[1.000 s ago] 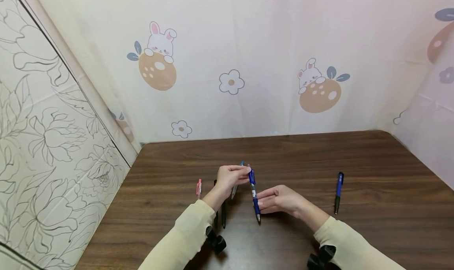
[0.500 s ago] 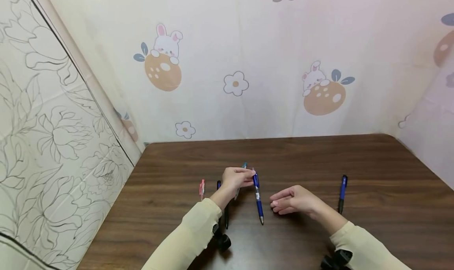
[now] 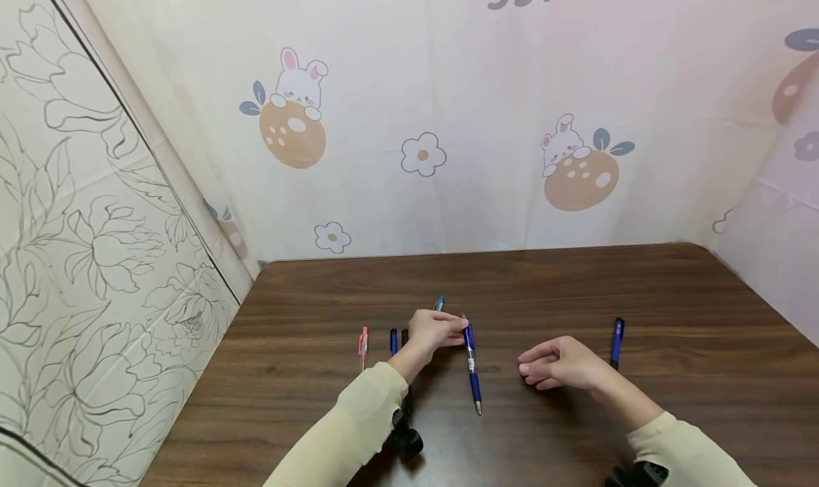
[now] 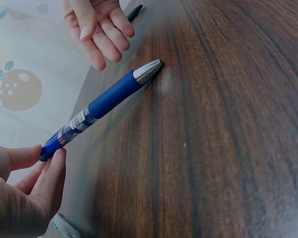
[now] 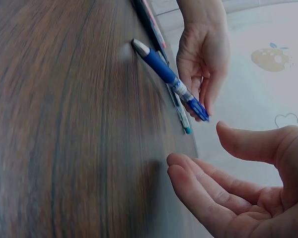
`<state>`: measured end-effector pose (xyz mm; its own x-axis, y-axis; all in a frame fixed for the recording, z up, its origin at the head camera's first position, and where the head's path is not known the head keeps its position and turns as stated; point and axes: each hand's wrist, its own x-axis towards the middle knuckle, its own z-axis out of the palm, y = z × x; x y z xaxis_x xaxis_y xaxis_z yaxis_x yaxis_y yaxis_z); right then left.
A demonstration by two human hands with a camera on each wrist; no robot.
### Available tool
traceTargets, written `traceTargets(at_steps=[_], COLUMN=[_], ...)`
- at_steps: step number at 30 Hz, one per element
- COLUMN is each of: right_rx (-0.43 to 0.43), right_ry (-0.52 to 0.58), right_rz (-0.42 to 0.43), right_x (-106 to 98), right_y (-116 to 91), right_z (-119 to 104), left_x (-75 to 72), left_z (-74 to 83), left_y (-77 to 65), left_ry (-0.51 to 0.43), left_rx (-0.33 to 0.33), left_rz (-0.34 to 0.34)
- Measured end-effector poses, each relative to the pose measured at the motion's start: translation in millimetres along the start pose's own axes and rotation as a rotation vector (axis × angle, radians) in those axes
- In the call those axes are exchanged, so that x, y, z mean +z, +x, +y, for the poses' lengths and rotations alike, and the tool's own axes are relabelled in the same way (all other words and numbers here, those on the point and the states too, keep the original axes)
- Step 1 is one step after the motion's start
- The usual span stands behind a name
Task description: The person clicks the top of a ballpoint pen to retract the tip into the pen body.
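My left hand [image 3: 434, 332] pinches a blue retractable pen [image 3: 473, 370] near its clicker end, between thumb and fingers. The silver tip points toward me, close to the tabletop; in the left wrist view the pen [image 4: 109, 99] slants up and right, showing a blue grip and a printed label. My right hand [image 3: 563, 362] hovers to the right of that pen, holding nothing, with thumb and fingers apart in the right wrist view. Right behind it lies a blue and black pen [image 3: 617, 339], its lower part hidden by the hand.
On the brown wooden table [image 3: 307, 430], left of the held pen, lie a pink pen [image 3: 363, 345], a dark blue-topped pen [image 3: 393, 340] and a black pen [image 3: 405, 336], partly covered by my left arm. A teal-ended pen [image 3: 439, 303] shows behind my left hand. A patterned curtain [image 3: 371, 188] hangs behind.
My right hand has drawn away rightward from the blue pen it was touching. The left hand, still pinching the pen, has shifted slightly right and toward me.
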<state>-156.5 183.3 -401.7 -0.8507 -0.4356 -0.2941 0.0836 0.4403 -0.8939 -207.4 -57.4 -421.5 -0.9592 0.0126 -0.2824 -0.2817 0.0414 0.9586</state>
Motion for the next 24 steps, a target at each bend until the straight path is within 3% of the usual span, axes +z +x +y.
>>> traceTargets(at_steps=[14, 24], right_rx=[0.032, 0.097], right_ry=[-0.127, -0.311], right_rz=[0.156, 0.292], right_x=[-19.6, -39.3], right_y=[-15.3, -30.6], right_z=[10.6, 8.9], left_x=[4.4, 9.9], left_z=[1.7, 4.4], left_y=[-1.2, -0.8], left_ry=[0.051, 0.111], left_rx=[-0.012, 0.023], left_rz=[0.017, 0.021])
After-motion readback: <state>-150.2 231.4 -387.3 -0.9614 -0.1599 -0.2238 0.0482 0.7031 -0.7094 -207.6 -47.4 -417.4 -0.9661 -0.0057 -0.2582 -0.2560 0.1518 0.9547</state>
